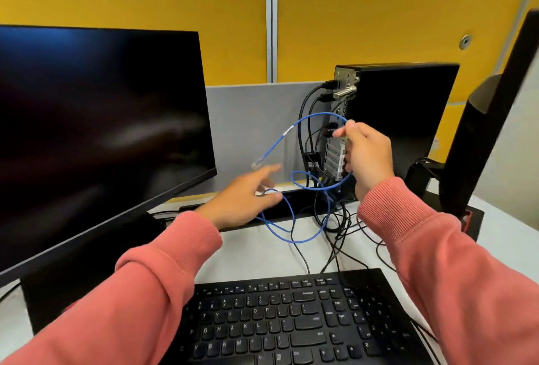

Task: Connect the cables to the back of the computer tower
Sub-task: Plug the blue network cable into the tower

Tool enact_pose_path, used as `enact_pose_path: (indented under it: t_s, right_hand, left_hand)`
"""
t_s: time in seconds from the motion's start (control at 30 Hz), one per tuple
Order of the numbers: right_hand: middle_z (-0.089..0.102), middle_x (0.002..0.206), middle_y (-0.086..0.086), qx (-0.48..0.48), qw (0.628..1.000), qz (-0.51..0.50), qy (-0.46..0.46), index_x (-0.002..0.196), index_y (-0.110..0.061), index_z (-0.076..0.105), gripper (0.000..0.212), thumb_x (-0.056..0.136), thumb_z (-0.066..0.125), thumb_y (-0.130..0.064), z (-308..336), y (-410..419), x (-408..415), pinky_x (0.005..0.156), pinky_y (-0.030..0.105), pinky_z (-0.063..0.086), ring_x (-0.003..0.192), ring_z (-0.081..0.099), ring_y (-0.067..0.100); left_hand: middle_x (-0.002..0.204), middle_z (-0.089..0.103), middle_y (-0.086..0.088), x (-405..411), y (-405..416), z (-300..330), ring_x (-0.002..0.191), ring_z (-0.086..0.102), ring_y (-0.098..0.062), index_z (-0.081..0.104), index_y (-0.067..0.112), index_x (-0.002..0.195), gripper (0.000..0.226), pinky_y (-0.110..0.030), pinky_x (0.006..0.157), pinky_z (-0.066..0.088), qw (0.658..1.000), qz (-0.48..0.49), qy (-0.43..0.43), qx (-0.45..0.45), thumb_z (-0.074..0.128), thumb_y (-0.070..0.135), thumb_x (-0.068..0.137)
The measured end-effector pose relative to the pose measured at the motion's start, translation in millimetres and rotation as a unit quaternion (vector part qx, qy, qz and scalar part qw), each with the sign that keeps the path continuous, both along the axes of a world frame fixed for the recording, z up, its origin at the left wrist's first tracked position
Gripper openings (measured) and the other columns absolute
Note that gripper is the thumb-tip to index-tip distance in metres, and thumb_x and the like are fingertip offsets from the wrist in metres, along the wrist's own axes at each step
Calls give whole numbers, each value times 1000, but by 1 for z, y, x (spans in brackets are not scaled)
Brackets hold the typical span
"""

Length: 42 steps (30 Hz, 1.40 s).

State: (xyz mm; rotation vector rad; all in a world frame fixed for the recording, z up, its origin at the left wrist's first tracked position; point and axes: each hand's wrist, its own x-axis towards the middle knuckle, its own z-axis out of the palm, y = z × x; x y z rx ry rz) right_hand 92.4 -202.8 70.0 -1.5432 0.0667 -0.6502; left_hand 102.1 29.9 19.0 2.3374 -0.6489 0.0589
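Blue network cable (pixel 294 128) loops in the air beside the rear panel of the computer tower (pixel 408 119), which stands upright at the desk's (pixel 262 250) far edge. The right hand (pixel 366 157) pinches the cable near the ports (black leads already plugged in above). The left hand (pixel 245 198), fingers spread and blurred, hovers just below the clear plug (pixel 256 165).

Two long, soft, salmon-pink sweatshirt sleeves are worn, the left sleeve (pixel 140 283) seen at 7 o'clock and the right sleeve (pixel 437 248) at 4 o'clock. Each is ended by a ribbed cuff at the wrist. Bare hands, the left hand (pixel 245 198) and right hand (pixel 364 154), are seen past the cuffs.
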Motion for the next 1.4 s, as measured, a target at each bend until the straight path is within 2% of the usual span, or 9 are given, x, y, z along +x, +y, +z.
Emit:
enact_pose_path:
  t_s: [0.17,0.33,0.57,0.73,0.83,0.93,1.07,1.27,1.4]
  right_hand:
    - [53,54,-23,-22,999,-15,-28,84,-20,77,35,101,50,-35,21,-9,-2,62,24,35,63,45,2]
    - [51,64,-8,-2,999,-29,-33,86,-28,75,34,101,46,-36,30,-17,-5,56,28,36,60,44,11]
    - [47,64,0,59,998,13,-10,102,-13,66,30,107,39,-25,28,-11,-20,38,20,31,48,39,9]
    - [50,69,4,83,995,44,16,107,-10,63,26,108,40,-22,18,-7,-28,41,22,42,43,45,7]
    - [53,77,8,78,994,67,28,122,-18,54,20,108,41,-17,16,-9,-37,49,24,52,48,53,9]
    - [55,80,10,62,994,84,31,152,-29,32,50,107,42,-11,17,-14,-42,58,29,59,52,59,11]
    - [54,78,8,3,996,83,17,131,-9,58,30,108,38,-13,23,-13,-46,57,28,59,54,59,13]
    - [54,70,13,62,983,166,48,121,-6,59,26,104,44,-18,41,-3,-43,50,31,56,49,58,22]
    - [63,70,20,-78,979,166,93,116,-1,60,23,103,45,-12,43,-2,-41,52,29,54,52,62,28]
  left_hand:
    - [137,48,13,-9,9,-35,127,44,-8,67,38,121,32,-39,105,33,960,-71,-33,268,70,49,91]
    - [118,58,16,-11,17,-25,105,56,-6,66,25,79,24,-37,97,40,953,-37,-160,254,67,44,94]
    - [126,57,12,-24,12,-13,122,43,-13,57,39,129,45,-38,102,30,915,-87,-81,386,68,54,88]
    - [121,58,10,-31,5,-26,120,42,-14,64,32,115,28,-39,105,29,884,-72,-158,434,72,40,89]
    - [104,58,13,-30,10,-25,107,49,-12,61,30,96,10,-37,98,34,902,-70,-195,379,65,39,95]
    - [89,58,13,-28,18,-6,87,55,-13,56,29,89,15,-40,83,47,953,-36,-201,224,62,39,98]
    - [88,61,9,-22,29,33,84,59,-16,60,27,94,7,-43,78,52,952,49,-280,111,61,31,100]
    - [86,63,2,-21,34,106,82,58,-21,67,18,98,12,-39,72,49,919,143,-361,73,61,29,101]
    - [81,67,-3,-15,27,141,74,67,-19,67,16,93,14,-35,68,53,927,155,-339,39,62,25,101]
